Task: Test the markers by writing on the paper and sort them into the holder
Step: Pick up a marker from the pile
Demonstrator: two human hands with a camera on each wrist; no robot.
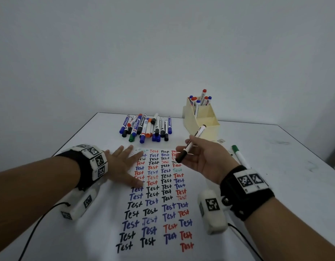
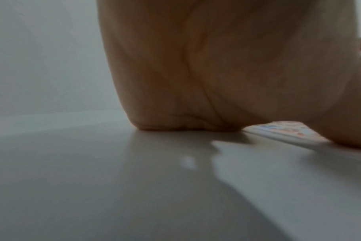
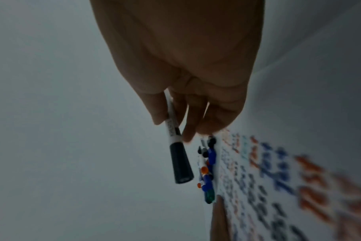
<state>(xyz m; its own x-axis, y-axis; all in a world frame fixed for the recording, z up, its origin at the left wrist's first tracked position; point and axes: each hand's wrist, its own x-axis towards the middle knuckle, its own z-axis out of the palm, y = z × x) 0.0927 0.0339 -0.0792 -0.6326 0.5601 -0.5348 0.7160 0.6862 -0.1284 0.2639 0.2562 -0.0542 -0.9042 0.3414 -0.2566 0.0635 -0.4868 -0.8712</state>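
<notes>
My right hand (image 1: pixel 196 157) hovers above the paper's upper right part and pinches a black-capped white marker (image 1: pixel 191 146) by its barrel, cap end pointing down-left. The right wrist view shows the same marker (image 3: pixel 176 154) between thumb and fingers (image 3: pixel 198 117). My left hand (image 1: pixel 125 164) lies flat with spread fingers on the paper's (image 1: pixel 155 202) upper left edge; in the left wrist view only its palm (image 2: pixel 206 73) shows, resting on the table. The paper carries rows of "Test" in black, blue and red. A cream holder (image 1: pixel 202 119) at the back right has several red- and blue-capped markers upright in its rear compartment.
A pile of loose capped markers (image 1: pixel 146 128) lies behind the paper at the back centre. A green-capped marker (image 1: pixel 239 154) lies on the white table (image 1: pixel 285 166) to the right of my right hand. Cables trail from both wrist cameras near the front.
</notes>
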